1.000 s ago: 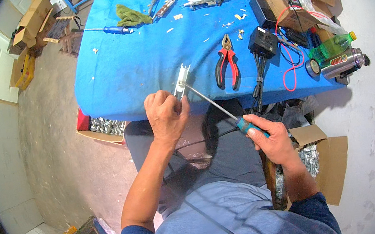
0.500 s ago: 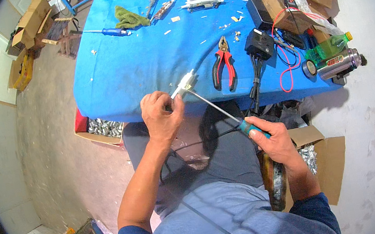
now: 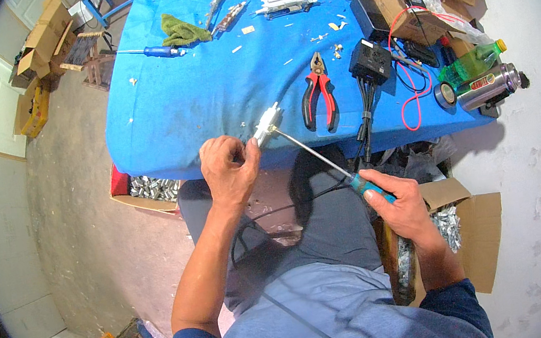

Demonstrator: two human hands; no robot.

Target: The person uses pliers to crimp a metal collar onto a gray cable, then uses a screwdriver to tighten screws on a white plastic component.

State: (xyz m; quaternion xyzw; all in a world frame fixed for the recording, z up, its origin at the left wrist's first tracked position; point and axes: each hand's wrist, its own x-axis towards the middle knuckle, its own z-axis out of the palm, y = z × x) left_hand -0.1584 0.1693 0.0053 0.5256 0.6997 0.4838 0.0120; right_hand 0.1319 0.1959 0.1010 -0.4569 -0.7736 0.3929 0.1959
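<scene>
Two bare hands working at the near edge of the blue tablecloth (image 3: 167,124). Left hand (image 3: 229,171): fingers curled, thumb and fingertips pinching the near end of a slim white part (image 3: 268,123), which points far-right. Right hand (image 3: 395,201): fingers wrapped round a teal-handled screwdriver (image 3: 362,184), tip at the part's right side (exact contact too small to tell). Combination pliers (image 3: 319,93) lie right of the part; black adapter (image 3: 369,62) farther right. Green rag (image 3: 184,30) far left.

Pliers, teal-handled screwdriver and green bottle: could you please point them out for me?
Pliers (image 3: 318,73), head view: near the pivot.
Teal-handled screwdriver (image 3: 361,184), head view: on the handle.
Green bottle (image 3: 474,66), head view: on its body.
</scene>
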